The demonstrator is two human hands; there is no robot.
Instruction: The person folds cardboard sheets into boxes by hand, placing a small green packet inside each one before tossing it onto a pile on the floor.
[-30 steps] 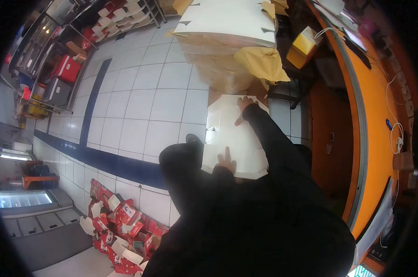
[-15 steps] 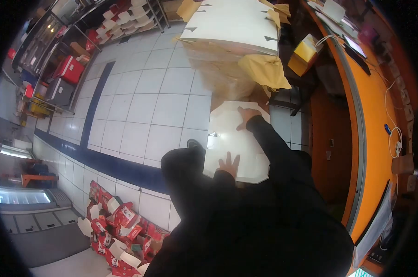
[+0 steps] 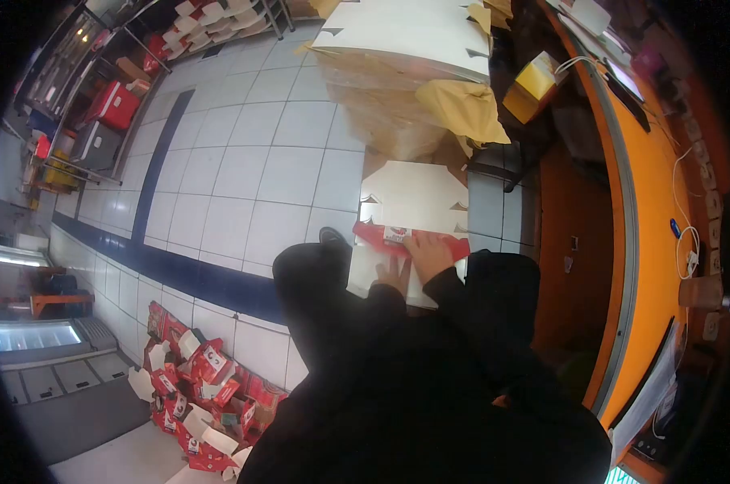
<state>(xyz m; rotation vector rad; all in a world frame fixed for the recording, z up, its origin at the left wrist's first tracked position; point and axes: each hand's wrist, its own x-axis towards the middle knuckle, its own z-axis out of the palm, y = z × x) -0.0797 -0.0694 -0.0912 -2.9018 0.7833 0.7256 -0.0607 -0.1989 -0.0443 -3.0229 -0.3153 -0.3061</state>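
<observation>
Here the right hand [image 3: 428, 254] lies flat with fingers spread on a folded flap of the white carton blank [image 3: 413, 211], pressing it down rather than gripping it; nothing is clasped in it. The left hand [image 3: 394, 276] rests just beside it, palm down and fingers extended on the near part of the same blank, likewise holding nothing.

Change since half a second ago: the right hand was then stretched to the far edge of the blank, which lay fully white and flat. Now that hand is drawn back toward the body, and a red printed band [image 3: 378, 237] runs across the blank under its fingers. The judgement is that a panel has been turned over so its printed face shows, which marks the first crease of the carton as in progress.

Orientation: the blank lies flat, its long axis running away from the person toward the stack of white blanks [image 3: 405, 32] on brown wrapping paper [image 3: 461, 109]. The red band crosses that axis, from left to right. The far end shows notched corners.

Surroundings: the blank sits in front of the person, over a white tiled floor [image 3: 252, 161], with an orange counter [image 3: 647, 202] to the right. A heap of red folded cartons [image 3: 203, 387] lies at lower left.
</observation>
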